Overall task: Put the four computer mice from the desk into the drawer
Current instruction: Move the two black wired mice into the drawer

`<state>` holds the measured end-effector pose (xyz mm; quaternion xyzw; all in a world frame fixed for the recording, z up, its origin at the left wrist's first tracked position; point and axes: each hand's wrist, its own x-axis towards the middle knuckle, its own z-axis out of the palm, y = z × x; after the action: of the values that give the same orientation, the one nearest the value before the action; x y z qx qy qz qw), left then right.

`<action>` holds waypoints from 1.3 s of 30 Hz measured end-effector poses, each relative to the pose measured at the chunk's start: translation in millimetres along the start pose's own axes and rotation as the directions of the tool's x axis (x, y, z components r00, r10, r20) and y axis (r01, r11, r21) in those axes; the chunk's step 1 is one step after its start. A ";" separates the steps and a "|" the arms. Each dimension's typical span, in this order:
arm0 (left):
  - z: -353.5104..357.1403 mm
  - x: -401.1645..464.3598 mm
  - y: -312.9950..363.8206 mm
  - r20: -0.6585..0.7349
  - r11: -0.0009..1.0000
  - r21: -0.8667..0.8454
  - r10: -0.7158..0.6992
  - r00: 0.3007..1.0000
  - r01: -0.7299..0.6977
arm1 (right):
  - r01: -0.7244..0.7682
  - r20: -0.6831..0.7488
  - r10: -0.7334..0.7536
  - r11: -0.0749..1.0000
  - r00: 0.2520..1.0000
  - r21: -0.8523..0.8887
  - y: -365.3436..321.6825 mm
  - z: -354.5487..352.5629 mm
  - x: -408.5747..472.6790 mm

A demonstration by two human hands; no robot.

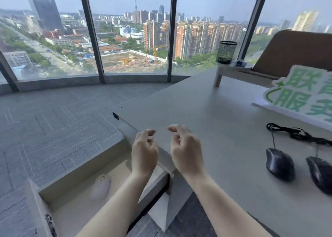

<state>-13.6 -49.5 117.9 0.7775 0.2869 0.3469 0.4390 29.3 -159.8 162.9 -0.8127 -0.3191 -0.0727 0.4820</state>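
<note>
We see the grey flat-topped desk [206, 111], then the open beige drawer [75, 209] with one pale pink mouse [101, 188] inside. Two black corded mice [279, 163] sit at desk right. Left hand [143, 150] and right hand [186, 147]: grip loose, fingers apart, empty.

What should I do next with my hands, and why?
Probably reach your right hand to the nearer black mouse on the desk. Both hands are empty, the drawer stands open with a pale mouse inside, and two black mice remain.
</note>
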 end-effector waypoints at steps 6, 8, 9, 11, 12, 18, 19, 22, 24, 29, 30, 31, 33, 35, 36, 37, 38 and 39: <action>95.9 -51.5 82.3 0.402 0.996 -0.012 0.089 0.911 -0.092 | -0.153 -0.326 0.065 0.955 0.943 -0.253 78.0 -148.3 -16.8; 128.6 -72.0 101.6 0.493 0.993 0.018 0.091 0.865 -0.115 | -0.280 -0.427 0.122 0.901 0.896 -0.331 112.7 -187.6 -26.3; 144.0 -81.7 110.8 0.526 0.992 0.029 0.087 0.846 -0.120 | -0.352 -0.464 0.165 0.867 0.870 -0.353 128.9 -204.6 -31.0; 173.5 -98.0 127.8 0.569 0.990 0.059 0.073 0.819 -0.130 | -0.484 -0.502 0.261 0.784 0.824 -0.388 158.0 -233.3 -39.5; 187.3 -104.8 135.8 0.581 0.985 0.094 0.066 0.811 -0.148 | -0.537 -0.500 0.315 0.742 0.807 -0.401 170.9 -244.2 -43.1; 248.0 -132.6 163.6 0.551 0.878 0.351 0.087 0.830 -0.325 | -0.638 -0.355 0.532 0.604 0.769 -0.477 218.6 -269.0 -49.6; 253.5 -133.8 163.7 0.536 0.860 0.381 0.093 0.839 -0.338 | -0.625 -0.352 0.521 0.588 0.778 -0.513 220.9 -269.7 -48.7; 259.5 -132.2 162.3 0.508 0.866 0.386 0.089 0.857 -0.319 | -0.614 -0.362 0.497 0.592 0.788 -0.522 220.8 -273.7 -45.8; 253.6 -126.9 164.3 0.486 0.907 0.323 0.086 0.870 -0.270 | -0.603 -0.374 0.475 0.672 0.796 -0.430 214.4 -276.9 -44.7; 201.9 -97.3 185.1 0.303 0.972 0.034 0.211 0.929 -0.232 | -0.391 -0.459 0.276 0.904 0.844 -0.175 157.6 -282.9 -32.7; 186.6 -90.3 191.5 0.262 0.972 -0.013 0.229 0.937 -0.234 | -0.332 -0.465 0.228 0.930 0.855 -0.155 141.3 -281.6 -30.1; 170.0 -83.4 198.3 0.225 0.970 -0.046 0.244 0.943 -0.240 | -0.275 -0.465 0.185 0.952 0.866 -0.132 124.0 -279.3 -27.9; 133.9 -70.3 210.1 0.154 0.962 -0.077 0.272 0.950 -0.263 | -0.169 -0.458 0.111 0.982 0.882 -0.088 89.4 -270.9 -24.2; 93.8 -58.3 216.2 0.074 0.953 -0.088 0.298 0.952 -0.291 | -0.074 -0.433 0.054 0.997 0.900 -0.028 53.7 -256.8 -22.1; 72.4 -53.0 216.7 0.032 0.950 -0.090 0.303 0.952 -0.299 | -0.032 -0.413 0.032 0.999 0.910 0.006 36.4 -247.9 -21.9; 51.0 -48.0 214.8 -0.007 0.950 -0.088 0.300 0.954 -0.299 | 0.002 -0.389 0.012 0.999 0.921 0.036 19.6 -237.8 -22.1; 29.6 -43.8 210.5 -0.039 0.953 -0.080 0.289 0.956 -0.292 | 0.030 -0.362 -0.004 0.997 0.932 0.065 4.0 -226.3 -22.4; 9.1 -39.9 203.8 -0.066 0.958 -0.064 0.275 0.959 -0.279 | 0.054 -0.332 -0.021 0.995 0.943 0.089 -10.5 -213.4 -23.1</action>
<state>-1.2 -175.5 282.7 0.7834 0.1749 0.4371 0.4058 45.4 -343.8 272.8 -0.7584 -0.2525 -0.2014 0.5661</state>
